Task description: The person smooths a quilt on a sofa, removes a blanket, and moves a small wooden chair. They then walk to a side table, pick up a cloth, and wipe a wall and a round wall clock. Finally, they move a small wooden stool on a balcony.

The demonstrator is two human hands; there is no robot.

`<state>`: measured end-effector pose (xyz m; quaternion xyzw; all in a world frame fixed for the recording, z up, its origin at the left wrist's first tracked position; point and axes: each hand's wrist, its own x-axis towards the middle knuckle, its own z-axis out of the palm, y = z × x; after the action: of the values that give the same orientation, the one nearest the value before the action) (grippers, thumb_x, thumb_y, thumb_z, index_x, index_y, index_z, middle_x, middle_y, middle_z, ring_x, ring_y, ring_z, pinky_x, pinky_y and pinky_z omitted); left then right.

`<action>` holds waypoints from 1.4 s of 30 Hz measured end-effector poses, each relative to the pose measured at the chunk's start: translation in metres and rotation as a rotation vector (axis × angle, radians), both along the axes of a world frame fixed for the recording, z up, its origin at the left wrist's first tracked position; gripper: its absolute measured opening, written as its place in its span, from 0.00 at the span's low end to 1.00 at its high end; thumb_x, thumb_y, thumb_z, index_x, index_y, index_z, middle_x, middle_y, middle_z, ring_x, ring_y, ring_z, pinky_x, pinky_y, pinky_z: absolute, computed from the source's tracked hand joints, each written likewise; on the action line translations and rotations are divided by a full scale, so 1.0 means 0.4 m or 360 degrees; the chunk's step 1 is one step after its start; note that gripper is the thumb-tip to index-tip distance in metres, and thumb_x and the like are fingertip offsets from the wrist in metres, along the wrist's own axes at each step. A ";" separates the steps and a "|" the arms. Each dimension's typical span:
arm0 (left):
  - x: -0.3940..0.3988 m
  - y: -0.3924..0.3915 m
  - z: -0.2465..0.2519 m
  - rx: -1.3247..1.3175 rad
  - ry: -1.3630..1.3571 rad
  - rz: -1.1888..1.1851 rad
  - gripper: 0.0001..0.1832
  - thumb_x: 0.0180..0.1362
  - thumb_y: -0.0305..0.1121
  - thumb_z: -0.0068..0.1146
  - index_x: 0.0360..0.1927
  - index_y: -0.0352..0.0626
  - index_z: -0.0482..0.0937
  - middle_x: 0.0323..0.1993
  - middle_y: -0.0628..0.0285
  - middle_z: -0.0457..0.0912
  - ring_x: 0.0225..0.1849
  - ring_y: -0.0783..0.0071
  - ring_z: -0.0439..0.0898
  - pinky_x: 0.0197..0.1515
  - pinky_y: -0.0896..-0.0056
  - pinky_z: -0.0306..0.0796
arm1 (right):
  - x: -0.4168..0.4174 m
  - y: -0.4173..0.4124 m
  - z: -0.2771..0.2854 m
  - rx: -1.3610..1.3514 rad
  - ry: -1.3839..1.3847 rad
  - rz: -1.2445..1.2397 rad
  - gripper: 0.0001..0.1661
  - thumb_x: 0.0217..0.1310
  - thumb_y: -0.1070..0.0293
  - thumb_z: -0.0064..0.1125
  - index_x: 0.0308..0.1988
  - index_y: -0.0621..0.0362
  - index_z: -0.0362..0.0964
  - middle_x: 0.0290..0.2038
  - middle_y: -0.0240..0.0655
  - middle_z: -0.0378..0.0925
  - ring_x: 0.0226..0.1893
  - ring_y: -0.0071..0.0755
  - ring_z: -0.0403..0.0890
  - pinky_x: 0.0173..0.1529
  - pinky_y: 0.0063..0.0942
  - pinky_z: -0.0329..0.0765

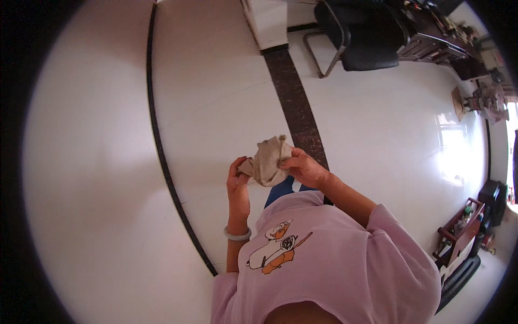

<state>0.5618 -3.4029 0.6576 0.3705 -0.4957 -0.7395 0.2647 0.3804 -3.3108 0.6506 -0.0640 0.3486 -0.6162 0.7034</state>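
A crumpled beige cloth point(269, 162) is held up between my two hands over the pale floor. My left hand point(238, 178), below a light bangle on the wrist, pinches a narrow corner of the cloth at its left side. On the other side, my right hand point(305, 166) grips the cloth's edge with thumb and fingers. The cloth is bunched, with folds across its face and a small knob-like tip at the top. Some fingertips are hidden behind it.
A dark chair point(368, 44) with a metal frame stands at the top right beside a dark wooden desk point(437, 38) bearing many items. A reddish-brown wooden rack point(457, 235) stands at the lower right. A brown stone strip point(297, 97) crosses the floor; a wall rises at left.
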 end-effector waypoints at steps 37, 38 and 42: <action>-0.295 -0.614 0.088 -0.0716 -0.0284 0.0139 0.23 0.62 0.31 0.50 0.59 0.34 0.65 0.58 0.45 0.69 0.59 0.49 0.69 0.62 0.55 0.61 | -0.326 -0.765 0.045 -0.0072 0.0571 0.0445 0.31 0.63 0.63 0.53 0.64 0.54 0.56 0.58 0.36 0.66 0.58 0.37 0.68 0.58 0.38 0.69; -0.277 -0.632 0.046 -0.0956 -0.0313 0.0170 0.24 0.61 0.29 0.51 0.60 0.34 0.64 0.58 0.44 0.69 0.59 0.47 0.68 0.63 0.54 0.60 | -0.320 -0.790 0.029 -0.0068 0.0529 0.0491 0.31 0.63 0.63 0.54 0.64 0.54 0.56 0.58 0.36 0.67 0.58 0.36 0.69 0.58 0.38 0.69; -0.289 -0.706 -0.023 -0.0990 -0.0370 0.0218 0.25 0.63 0.29 0.49 0.63 0.37 0.62 0.58 0.47 0.69 0.61 0.49 0.66 0.64 0.55 0.60 | -0.336 -0.865 -0.031 -0.0124 0.0754 0.0570 0.32 0.63 0.64 0.54 0.64 0.56 0.56 0.59 0.36 0.66 0.57 0.36 0.70 0.57 0.36 0.71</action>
<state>0.4461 -3.6853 0.6485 0.3863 -0.6985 -0.4860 0.3560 0.2460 -3.6570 0.6381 -0.2934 0.4622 -0.4632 0.6970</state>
